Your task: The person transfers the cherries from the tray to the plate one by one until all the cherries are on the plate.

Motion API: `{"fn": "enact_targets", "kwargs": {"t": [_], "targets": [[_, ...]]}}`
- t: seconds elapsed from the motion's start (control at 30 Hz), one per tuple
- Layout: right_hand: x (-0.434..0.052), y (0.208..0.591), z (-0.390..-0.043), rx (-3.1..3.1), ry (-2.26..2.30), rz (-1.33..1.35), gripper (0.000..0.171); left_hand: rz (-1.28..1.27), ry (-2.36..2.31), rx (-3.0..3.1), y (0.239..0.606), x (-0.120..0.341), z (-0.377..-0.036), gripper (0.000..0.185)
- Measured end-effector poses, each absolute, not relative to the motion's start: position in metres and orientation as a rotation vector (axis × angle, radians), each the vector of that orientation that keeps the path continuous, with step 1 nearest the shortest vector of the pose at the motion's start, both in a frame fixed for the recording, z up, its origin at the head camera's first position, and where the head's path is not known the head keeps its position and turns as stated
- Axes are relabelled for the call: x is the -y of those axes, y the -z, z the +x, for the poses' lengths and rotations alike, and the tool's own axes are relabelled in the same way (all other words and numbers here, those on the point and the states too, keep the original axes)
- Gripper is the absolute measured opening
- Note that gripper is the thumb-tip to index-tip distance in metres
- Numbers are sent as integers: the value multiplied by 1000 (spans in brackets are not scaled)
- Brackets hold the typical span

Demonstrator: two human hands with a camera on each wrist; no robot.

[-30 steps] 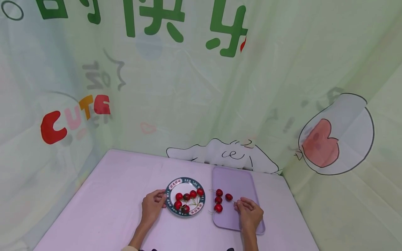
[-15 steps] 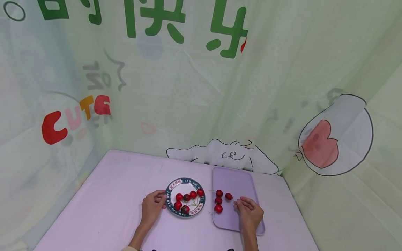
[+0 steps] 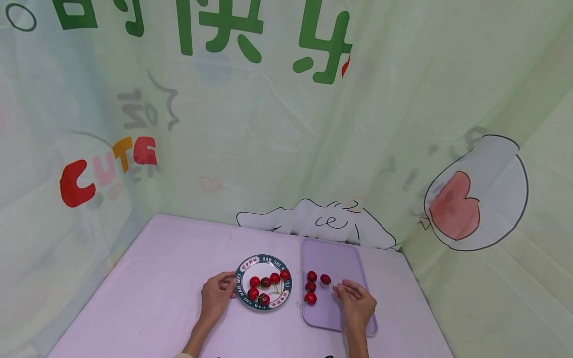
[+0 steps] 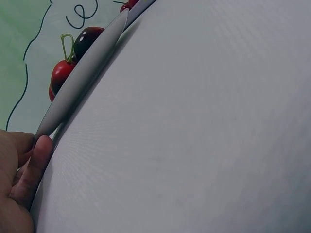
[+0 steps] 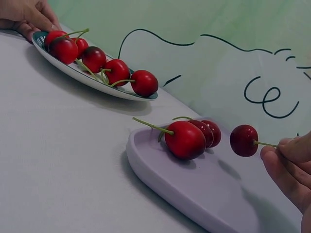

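Negligible change across the last second: right hand point(image 5: 291, 165) still pinching stem of cherry point(image 5: 244, 140) over tray point(image 5: 194, 194), left hand point(image 3: 218, 294) still gripping plate point(image 3: 243, 298) rim; placement unfinished.

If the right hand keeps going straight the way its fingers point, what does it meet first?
Most likely the three cherries lying together on the lilac tray. The right hand points left across the tray, pinching the stem of a fourth cherry just short of them, though the depth is hard to judge.
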State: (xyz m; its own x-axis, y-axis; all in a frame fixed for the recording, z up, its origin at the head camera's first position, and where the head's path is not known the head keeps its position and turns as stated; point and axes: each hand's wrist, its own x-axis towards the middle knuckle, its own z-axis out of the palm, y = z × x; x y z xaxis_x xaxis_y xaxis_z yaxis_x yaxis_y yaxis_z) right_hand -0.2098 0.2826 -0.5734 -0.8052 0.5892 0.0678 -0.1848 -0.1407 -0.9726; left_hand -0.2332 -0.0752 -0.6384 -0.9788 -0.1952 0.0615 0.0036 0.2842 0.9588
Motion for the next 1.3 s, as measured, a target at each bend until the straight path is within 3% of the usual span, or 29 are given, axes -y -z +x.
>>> {"fn": "enact_targets", "kwargs": {"t": [1.3], "targets": [[-276, 589, -214, 1595, -2160, -433, 32, 172, 1763, 2380, 637, 75, -234, 27]]}}
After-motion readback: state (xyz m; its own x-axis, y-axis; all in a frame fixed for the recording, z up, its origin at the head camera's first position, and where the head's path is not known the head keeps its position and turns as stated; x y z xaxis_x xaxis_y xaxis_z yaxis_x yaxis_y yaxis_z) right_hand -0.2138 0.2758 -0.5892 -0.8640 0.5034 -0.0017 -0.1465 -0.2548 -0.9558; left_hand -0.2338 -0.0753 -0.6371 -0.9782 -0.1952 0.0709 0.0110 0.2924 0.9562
